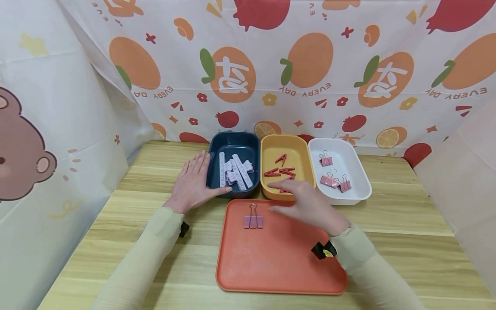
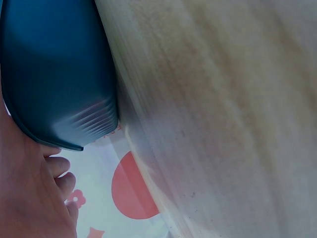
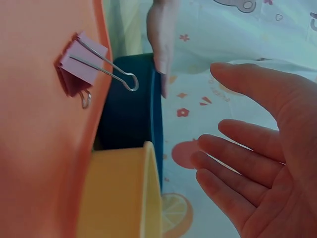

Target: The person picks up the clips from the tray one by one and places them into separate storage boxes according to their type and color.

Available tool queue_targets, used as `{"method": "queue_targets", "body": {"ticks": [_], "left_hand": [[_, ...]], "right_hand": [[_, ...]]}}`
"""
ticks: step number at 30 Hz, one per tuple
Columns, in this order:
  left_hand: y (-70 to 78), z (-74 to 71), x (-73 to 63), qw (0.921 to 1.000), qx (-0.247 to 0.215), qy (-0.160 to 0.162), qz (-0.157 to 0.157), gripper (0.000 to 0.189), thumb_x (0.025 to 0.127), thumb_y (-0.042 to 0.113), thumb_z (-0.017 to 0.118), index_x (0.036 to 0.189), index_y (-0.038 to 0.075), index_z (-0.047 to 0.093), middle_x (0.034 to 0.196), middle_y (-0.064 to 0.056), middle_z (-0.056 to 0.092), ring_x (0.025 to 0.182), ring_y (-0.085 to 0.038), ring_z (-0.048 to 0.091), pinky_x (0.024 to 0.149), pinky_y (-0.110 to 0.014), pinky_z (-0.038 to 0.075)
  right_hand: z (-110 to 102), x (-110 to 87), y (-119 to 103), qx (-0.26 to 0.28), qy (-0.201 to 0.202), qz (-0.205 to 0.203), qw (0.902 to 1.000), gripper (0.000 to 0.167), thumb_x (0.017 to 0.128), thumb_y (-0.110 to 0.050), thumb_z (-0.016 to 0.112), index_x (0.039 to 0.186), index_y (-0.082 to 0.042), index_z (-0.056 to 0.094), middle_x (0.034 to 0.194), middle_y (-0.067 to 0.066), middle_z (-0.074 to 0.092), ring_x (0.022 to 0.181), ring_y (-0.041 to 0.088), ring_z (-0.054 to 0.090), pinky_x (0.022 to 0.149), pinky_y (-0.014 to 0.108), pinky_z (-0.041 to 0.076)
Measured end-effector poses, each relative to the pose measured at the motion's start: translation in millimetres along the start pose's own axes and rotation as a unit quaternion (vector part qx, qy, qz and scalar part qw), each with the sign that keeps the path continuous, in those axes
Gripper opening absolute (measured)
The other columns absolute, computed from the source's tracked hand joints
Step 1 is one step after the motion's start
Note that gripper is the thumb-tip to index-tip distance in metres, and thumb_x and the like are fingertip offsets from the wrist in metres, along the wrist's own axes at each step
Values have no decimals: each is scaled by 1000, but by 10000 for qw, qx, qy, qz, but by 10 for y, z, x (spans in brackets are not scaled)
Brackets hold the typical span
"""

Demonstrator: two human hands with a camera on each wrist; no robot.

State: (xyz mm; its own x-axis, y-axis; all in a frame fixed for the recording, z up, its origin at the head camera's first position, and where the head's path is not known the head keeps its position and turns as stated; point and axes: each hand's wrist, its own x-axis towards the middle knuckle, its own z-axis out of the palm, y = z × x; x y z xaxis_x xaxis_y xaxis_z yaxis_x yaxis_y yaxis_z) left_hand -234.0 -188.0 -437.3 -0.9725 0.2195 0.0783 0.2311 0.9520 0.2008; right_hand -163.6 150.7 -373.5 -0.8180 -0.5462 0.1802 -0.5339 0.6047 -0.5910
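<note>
My left hand (image 1: 193,183) lies along the left side of a dark blue bin (image 1: 234,134), fingers straight and thumb across its front corner; in the left wrist view the fingers touch the bin wall. Inside are several lilac clips with ruler-marked edges (image 1: 242,172). My right hand (image 1: 311,204) hovers over the far edge of an orange-red tray (image 1: 279,262), before a yellow bin (image 1: 298,150) of small red clips (image 1: 272,172). Its fingers are spread, holding nothing, as the right wrist view (image 3: 277,163) confirms. One pink binder clip (image 1: 253,222) lies near the tray's far left corner.
A white bin (image 1: 354,168) with smaller pink binder clips (image 1: 344,185) stands to the right of the yellow one. All three bins line up at the back of the wooden table (image 1: 410,241). A fruit-printed cloth (image 1: 271,107) hangs behind them.
</note>
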Motion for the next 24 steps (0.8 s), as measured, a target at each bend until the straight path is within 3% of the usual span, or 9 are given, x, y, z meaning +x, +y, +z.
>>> {"method": "queue_targets", "body": {"ticks": [6, 13, 24], "left_hand": [[2, 6, -5, 10000, -16, 17, -6, 136, 72, 94, 49, 163, 2, 9, 168, -20, 9, 153, -37, 7, 122, -55, 2], [2, 11, -10, 10000, -58, 0, -39, 135, 72, 94, 49, 163, 2, 9, 168, -19, 8, 154, -36, 7, 123, -53, 0], [-3, 3, -3, 10000, -49, -25, -17, 136, 72, 95, 49, 163, 2, 9, 168, -20, 8, 154, -36, 6, 122, -52, -1]], "right_hand": [[111, 10, 9, 69, -250, -8, 9997, 59, 81, -27, 89, 135, -14, 68, 130, 1, 68, 118, 19, 63, 95, 35, 54], [250, 30, 23, 429, -645, 110, 9969, 59, 84, -18, 87, 137, -8, 65, 130, 9, 67, 119, 29, 63, 95, 46, 55], [470, 106, 42, 274, -1044, 455, 9931, 57, 86, -22, 85, 138, -16, 65, 131, -1, 67, 119, 19, 61, 97, 38, 54]]}}
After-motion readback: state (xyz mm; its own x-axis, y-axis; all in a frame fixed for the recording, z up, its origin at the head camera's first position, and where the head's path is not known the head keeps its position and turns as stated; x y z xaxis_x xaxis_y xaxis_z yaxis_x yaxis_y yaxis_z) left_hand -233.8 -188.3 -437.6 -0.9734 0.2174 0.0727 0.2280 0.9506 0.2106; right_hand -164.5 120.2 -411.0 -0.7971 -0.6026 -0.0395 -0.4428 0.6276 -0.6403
